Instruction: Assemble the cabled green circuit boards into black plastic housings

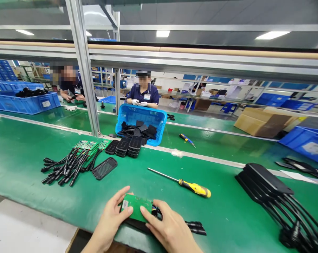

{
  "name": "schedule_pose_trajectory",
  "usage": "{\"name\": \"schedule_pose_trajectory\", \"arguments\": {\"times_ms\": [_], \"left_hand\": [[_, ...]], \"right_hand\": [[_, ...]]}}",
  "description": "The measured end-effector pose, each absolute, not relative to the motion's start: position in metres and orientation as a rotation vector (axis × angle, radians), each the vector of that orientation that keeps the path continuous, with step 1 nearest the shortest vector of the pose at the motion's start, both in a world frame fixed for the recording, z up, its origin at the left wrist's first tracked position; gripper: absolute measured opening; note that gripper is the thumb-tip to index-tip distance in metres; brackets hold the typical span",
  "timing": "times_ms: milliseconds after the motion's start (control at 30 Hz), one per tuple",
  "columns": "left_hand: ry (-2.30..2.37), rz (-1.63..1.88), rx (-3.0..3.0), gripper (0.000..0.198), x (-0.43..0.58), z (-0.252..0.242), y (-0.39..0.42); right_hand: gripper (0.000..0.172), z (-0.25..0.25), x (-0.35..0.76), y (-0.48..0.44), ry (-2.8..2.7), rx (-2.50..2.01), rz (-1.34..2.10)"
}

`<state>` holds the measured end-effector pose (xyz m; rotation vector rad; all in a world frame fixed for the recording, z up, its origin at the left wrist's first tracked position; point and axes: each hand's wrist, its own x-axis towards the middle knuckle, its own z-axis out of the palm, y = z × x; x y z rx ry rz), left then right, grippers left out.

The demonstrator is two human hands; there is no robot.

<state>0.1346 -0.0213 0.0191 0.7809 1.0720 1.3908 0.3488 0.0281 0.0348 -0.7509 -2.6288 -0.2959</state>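
My left hand (111, 216) and my right hand (167, 226) both rest on a green circuit board (136, 207) at the near edge of the green bench. The board lies on a black plastic housing (137, 224); black cables (195, 227) run out from it to the right. Thumbs and fingertips press on the board from both sides. A yellow-handled screwdriver (186, 184) lies just beyond my hands. A single ribbed black cover (104, 168) lies to the upper left, next to a bundle of green boards with black cables (71, 160).
A blue basket (159, 121) of black covers stands tilted behind stacked black housings (127, 146). A stack of black parts with cables (274, 195) fills the right. A small screwdriver (187, 139) lies farther back. Two other people work across the line. A metal post (85, 70) rises at left.
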Motion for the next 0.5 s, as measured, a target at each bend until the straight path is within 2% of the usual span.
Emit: {"name": "schedule_pose_trajectory", "arguments": {"times_ms": [100, 333, 500], "left_hand": [[0.966, 1.363, 0.615, 0.067, 0.137, 0.027, -0.019], [0.765, 1.416, 0.484, 0.077, 0.148, 0.044, -0.023], [0.754, 1.412, 0.487, 0.073, 0.152, 0.052, -0.024]], "right_hand": [[0.046, 0.036, 0.347, 0.027, -2.576, -0.790, -0.247], [0.044, 0.042, 0.350, 0.031, -2.444, -0.880, 0.251], [0.038, 0.049, 0.354, 0.031, -2.264, -0.885, 0.535]]}}
